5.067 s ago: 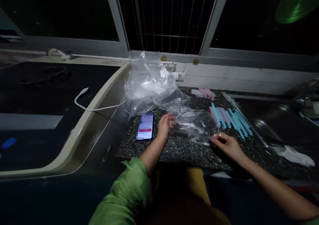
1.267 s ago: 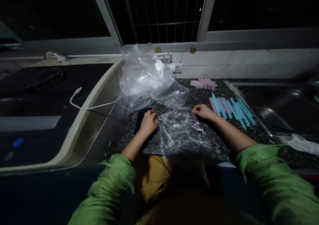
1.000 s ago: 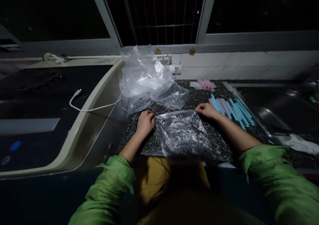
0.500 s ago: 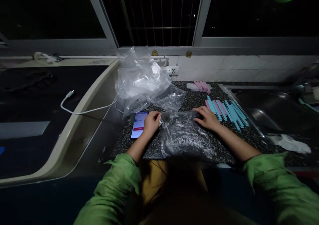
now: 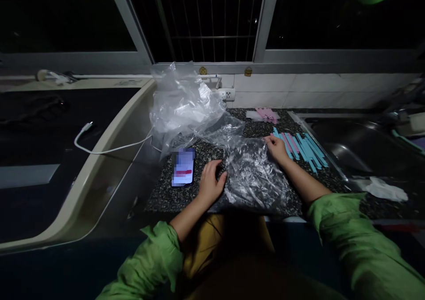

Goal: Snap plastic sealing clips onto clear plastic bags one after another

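Note:
A clear plastic bag (image 5: 254, 176) lies flat on the speckled dark counter (image 5: 186, 194) in front of me. My left hand (image 5: 211, 182) rests on the bag's left edge, fingers spread and pressing down. My right hand (image 5: 276, 146) lies flat on the bag's far right corner, fingers stretched out. Just right of that hand lies a row of blue and pink strips (image 5: 303, 146). A lit phone (image 5: 183, 172) lies left of my left hand.
A heap of crumpled clear bags (image 5: 184, 105) stands behind the phone. More pink strips (image 5: 267, 114) lie at the back by the wall socket (image 5: 227, 94). A steel sink (image 5: 361, 147) is at the right with a white rag (image 5: 385, 189). A white cable (image 5: 106, 145) runs left.
Both hands let go of the bag's top edge and now lie flat on it. My left hand slid nearer along the left edge, uncovering the phone.

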{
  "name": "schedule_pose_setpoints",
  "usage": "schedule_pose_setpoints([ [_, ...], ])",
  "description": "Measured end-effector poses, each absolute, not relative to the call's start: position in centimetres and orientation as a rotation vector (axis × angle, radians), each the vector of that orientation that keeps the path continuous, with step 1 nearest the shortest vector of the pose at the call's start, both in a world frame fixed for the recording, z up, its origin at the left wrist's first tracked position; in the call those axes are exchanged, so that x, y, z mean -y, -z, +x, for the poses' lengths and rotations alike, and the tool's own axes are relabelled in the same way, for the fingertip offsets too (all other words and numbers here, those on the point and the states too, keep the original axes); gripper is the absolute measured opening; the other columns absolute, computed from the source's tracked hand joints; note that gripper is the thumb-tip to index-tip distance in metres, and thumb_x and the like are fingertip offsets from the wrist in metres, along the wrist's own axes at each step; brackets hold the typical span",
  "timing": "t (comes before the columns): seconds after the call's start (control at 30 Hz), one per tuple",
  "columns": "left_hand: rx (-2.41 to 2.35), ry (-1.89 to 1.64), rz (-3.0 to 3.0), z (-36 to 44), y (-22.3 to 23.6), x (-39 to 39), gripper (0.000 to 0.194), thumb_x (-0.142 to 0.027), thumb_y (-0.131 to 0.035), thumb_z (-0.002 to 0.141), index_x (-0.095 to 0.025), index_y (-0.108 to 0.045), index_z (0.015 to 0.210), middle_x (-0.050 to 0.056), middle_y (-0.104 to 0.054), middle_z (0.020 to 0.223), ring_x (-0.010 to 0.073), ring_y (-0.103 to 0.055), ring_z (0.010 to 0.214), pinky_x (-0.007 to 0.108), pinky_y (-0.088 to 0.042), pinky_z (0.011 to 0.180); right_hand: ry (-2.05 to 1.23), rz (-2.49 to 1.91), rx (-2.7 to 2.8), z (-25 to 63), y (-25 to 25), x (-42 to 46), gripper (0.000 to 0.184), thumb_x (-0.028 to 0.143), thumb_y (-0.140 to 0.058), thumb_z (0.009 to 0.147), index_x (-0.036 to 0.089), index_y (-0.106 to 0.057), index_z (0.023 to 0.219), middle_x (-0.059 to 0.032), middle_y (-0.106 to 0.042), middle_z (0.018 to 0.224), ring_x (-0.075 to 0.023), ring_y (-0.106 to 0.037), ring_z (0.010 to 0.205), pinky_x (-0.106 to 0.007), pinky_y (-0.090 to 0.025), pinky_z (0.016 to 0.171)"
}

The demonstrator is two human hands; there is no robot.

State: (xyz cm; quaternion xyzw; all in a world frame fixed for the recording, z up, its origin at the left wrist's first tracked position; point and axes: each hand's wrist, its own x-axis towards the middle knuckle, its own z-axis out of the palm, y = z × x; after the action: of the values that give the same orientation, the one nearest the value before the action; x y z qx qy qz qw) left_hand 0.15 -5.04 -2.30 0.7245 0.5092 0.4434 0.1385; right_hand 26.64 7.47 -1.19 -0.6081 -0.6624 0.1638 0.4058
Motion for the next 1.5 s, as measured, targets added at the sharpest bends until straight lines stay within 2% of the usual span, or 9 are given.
schedule_pose_setpoints([
  [0.27,-0.854,-0.388,2.799,1.5,4.0,6.3,0.041,-0.038,-0.058,0.074,-0.028,-0.055,0.114,0.007,-0.055,0.124,0.0229,-0.049,0.112,0.038,-0.039,0.092,-0.328,-1.737,1.757,27.6,0.5,-8.1,0.027,0.029,-0.043,0.078,0.017,-0.067,0.08,-0.0075,-0.068,0.086,-0.0226,-0.06,0.082,-0.034,-0.044,0.074],
  [0.53,-0.894,-0.528,2.743,-0.6,4.4,9.0,0.06,-0.041,-0.064,0.067,-0.026,-0.048,0.122,0.01,-0.045,0.133,0.0285,-0.041,0.119,0.047,-0.034,0.096,-0.248,-1.872,1.881,30.4,-2.0,-8.1,0.016,0.015,-0.057,0.064,0.019,-0.068,0.075,-0.0062,-0.067,0.08,-0.0236,-0.059,0.083,-0.038,-0.041,0.084],
  [0.67,-0.961,-0.667,2.682,-0.3,2.3,8.7,0.052,-0.04,-0.056,0.075,-0.022,-0.048,0.122,0.012,-0.049,0.129,0.0253,-0.045,0.116,0.045,-0.035,0.097,0.067,-1.553,1.93,30.5,-3.4,-3.2,0.024,0.02,-0.05,0.075,0.017,-0.065,0.093,-0.0099,-0.064,0.092,-0.0232,-0.056,0.089,-0.037,-0.041,0.082],
  [0.73,-1.087,-0.748,2.632,0.5,0.7,6.8,0.037,-0.034,-0.046,0.083,-0.021,-0.052,0.117,0.011,-0.054,0.123,0.0225,-0.048,0.113,0.042,-0.039,0.094,0.086,-1.252,2.066,29.7,-3.6,0.7,0.023,0.029,-0.051,0.079,0.019,-0.064,0.094,-0.008,-0.063,0.088,-0.021,-0.056,0.085,-0.036,-0.042,0.08],
  [0.87,-1.244,-0.675,2.671,3.0,-0.9,1.1,0.039,-0.034,-0.038,0.087,-0.016,-0.052,0.118,0.011,-0.047,0.132,0.0234,-0.042,0.121,0.041,-0.033,0.101,0.092,-0.918,2.493,28.2,-2.7,7.8,0.032,0.04,-0.056,0.077,0.019,-0.063,0.1,-0.0078,-0.06,0.085,-0.0198,-0.051,0.08,-0.034,-0.04,0.07],
  [1.03,-1.35,-0.373,2.675,4.7,1.1,-3.2,0.047,-0.038,-0.039,0.086,-0.012,-0.046,0.124,0.014,-0.041,0.137,0.0255,-0.036,0.127,0.043,-0.03,0.104,0.202,-0.926,2.692,29.1,-0.6,11.9,0.026,0.027,-0.05,0.081,0.016,-0.062,0.102,-0.009,-0.059,0.084,-0.0188,-0.047,0.076,-0.034,-0.037,0.066],
  [1.23,-1.293,-0.497,2.611,4.1,1.3,-2.6,0.046,-0.037,-0.038,0.087,-0.01,-0.049,0.121,0.015,-0.043,0.135,0.026,-0.037,0.126,0.043,-0.03,0.103,0.233,-0.967,2.622,30.7,-0.2,13.1,0.021,0.021,-0.044,0.084,0.017,-0.061,0.095,-0.0078,-0.059,0.082,-0.0173,-0.046,0.075,-0.032,-0.035,0.065],
  [1.37,-0.893,-0.671,2.561,2.2,-0.4,1.6,0.042,-0.038,-0.044,0.084,-0.018,-0.051,0.119,0.011,-0.052,0.126,0.0225,-0.044,0.118,0.042,-0.033,0.101,0.225,-0.94,2.589,30.3,0.2,12.8,0.023,0.024,-0.043,0.085,0.018,-0.058,0.102,-0.0071,-0.058,0.084,-0.0176,-0.046,0.075,-0.032,-0.034,0.065],
  [1.5,-0.663,-0.538,2.635,0.6,-0.5,7.2,0.064,-0.04,-0.066,0.065,-0.022,-0.047,0.123,0.01,-0.05,0.127,0.0265,-0.045,0.116,0.044,-0.037,0.097,0.095,-1.071,2.492,29.3,1.1,12.6,0.02,0.027,-0.04,0.089,0.02,-0.059,0.085,-0.0035,-0.056,0.072,-0.0147,-0.045,0.068,-0.029,-0.033,0.062],
])
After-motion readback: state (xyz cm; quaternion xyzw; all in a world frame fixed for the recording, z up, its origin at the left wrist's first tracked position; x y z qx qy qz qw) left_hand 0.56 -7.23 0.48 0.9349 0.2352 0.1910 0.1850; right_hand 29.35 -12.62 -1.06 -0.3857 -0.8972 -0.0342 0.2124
